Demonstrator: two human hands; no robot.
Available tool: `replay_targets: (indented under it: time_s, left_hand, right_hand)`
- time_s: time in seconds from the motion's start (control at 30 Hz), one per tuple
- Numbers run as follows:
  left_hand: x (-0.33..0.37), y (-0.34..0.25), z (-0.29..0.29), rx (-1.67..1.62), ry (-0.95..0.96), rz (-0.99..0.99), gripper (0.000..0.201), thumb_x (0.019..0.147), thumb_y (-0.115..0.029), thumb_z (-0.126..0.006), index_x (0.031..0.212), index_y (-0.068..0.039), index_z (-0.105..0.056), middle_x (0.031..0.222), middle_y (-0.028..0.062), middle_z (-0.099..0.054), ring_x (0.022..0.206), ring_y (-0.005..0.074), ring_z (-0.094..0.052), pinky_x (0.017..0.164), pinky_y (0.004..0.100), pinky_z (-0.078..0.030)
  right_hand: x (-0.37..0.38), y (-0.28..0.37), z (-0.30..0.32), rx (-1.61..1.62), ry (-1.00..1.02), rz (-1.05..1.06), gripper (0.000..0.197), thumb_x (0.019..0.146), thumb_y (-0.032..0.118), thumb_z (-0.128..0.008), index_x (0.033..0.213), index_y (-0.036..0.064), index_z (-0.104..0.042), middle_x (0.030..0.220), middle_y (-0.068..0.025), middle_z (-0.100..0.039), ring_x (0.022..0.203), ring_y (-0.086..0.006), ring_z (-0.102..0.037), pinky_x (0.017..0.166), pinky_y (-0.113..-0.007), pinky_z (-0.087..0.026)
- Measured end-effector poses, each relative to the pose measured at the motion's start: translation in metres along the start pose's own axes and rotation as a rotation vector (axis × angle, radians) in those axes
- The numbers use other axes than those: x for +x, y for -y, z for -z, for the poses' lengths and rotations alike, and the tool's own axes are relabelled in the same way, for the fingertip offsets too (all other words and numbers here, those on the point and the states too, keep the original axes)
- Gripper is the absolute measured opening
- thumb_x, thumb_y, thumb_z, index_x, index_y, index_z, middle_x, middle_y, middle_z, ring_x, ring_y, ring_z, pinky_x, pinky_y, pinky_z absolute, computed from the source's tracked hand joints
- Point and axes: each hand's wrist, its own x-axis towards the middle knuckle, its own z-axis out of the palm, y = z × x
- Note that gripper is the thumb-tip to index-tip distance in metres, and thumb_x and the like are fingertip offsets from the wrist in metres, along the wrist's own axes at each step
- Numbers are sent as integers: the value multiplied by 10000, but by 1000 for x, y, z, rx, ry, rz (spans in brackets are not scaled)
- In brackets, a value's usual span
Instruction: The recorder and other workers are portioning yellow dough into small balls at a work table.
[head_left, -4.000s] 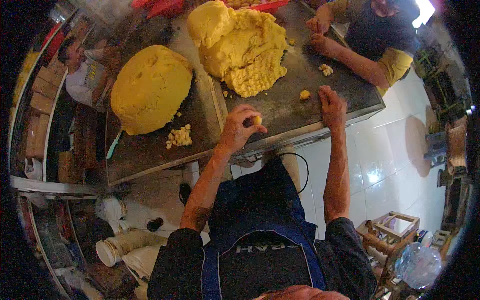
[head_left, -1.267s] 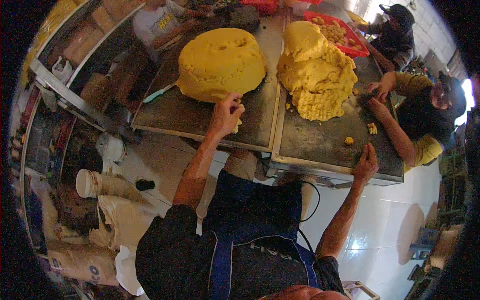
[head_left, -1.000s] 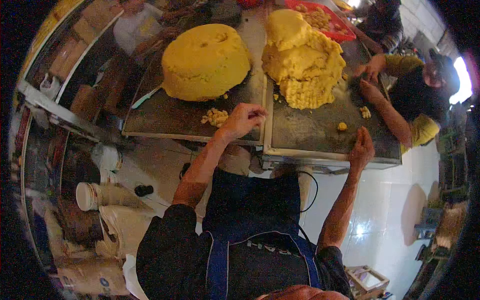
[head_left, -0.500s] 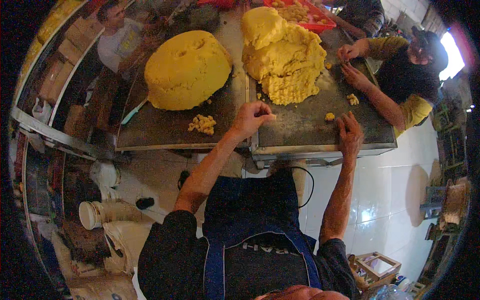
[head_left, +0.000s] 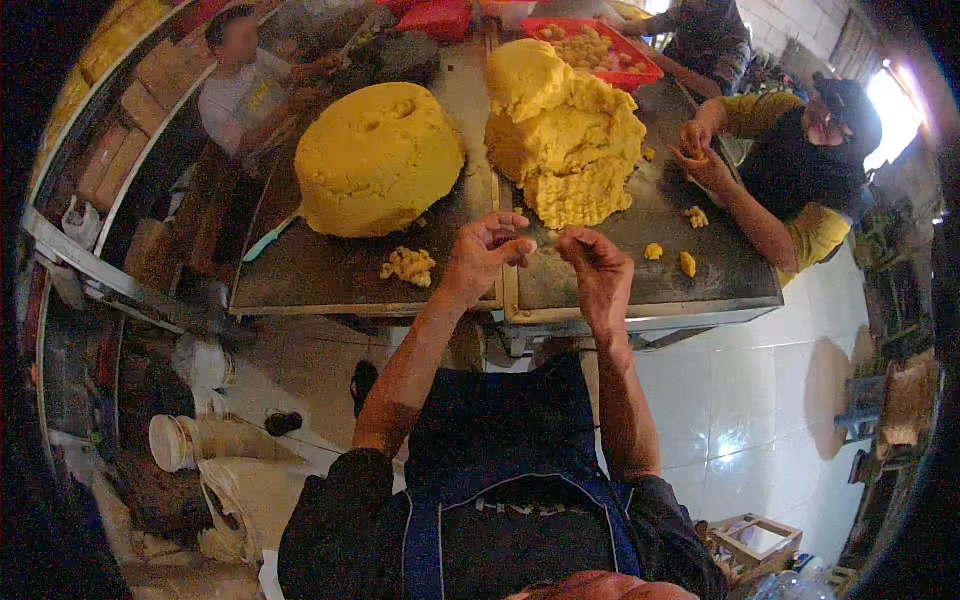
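Note:
My left hand (head_left: pixel 487 255) is over the near edge of the metal table, its fingers curled toward the thumb. Close beside it, my right hand (head_left: pixel 600 275) has its thumb and fingertips pinched together. Anything in either grip is too small to make out. Beyond my hands rises a torn mound of yellow dough (head_left: pixel 570 135). Near my right hand lie a small dough piece (head_left: pixel 687 264) and another yellow bit (head_left: pixel 653 251). Dough crumbs (head_left: pixel 408 266) sit in a pile left of my left hand.
A smoother dough mound (head_left: pixel 380 160) stands at the left, with a pale green handle (head_left: pixel 268 240) beside it. At the far side is a red tray (head_left: pixel 645 75) of small dough pieces. A co-worker's hands (head_left: pixel 705 160) work at the right edge; other people stand farther back.
My right hand has moved left from the table's right side toward my left hand. A small dough piece now shows where it was. The co-worker's hands at the right have come together.

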Motion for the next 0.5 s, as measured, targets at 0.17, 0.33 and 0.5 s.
replay_targets:
  time_s: [0.17, 0.33, 0.5]
  left_hand:
    - [-6, 7, 5, 34, -56, -12, 190, 946, -119, -710, 1087, 7, -698, 903, 68, -722, 806, 140, -691, 704, 288, -549]
    - [-2, 19, 1, 253, -44, 62, 188, 942, -104, -704, 1084, 19, -714, 893, 79, -715, 749, 130, -661, 713, 287, -541]
    - [4, 23, -8, 429, 37, -71, 186, 929, -102, -708, 1083, 2, -716, 904, 83, -714, 781, 146, -656, 733, 321, -542]
  right_hand:
    - [9, -15, 0, -434, -42, 82, 207, 903, 35, -726, 1107, 6, -732, 1063, -93, -746, 970, -196, -699, 897, -333, -541]
    - [8, -30, 35, -882, 49, 311, 290, 861, 62, -743, 1150, 39, -727, 1156, -170, -719, 1079, -335, -688, 948, -406, -532]
    - [14, -6, 123, -1817, -648, 544, 359, 912, 166, -645, 1251, 48, -646, 1248, -204, -654, 1087, -389, -648, 876, -447, -540]
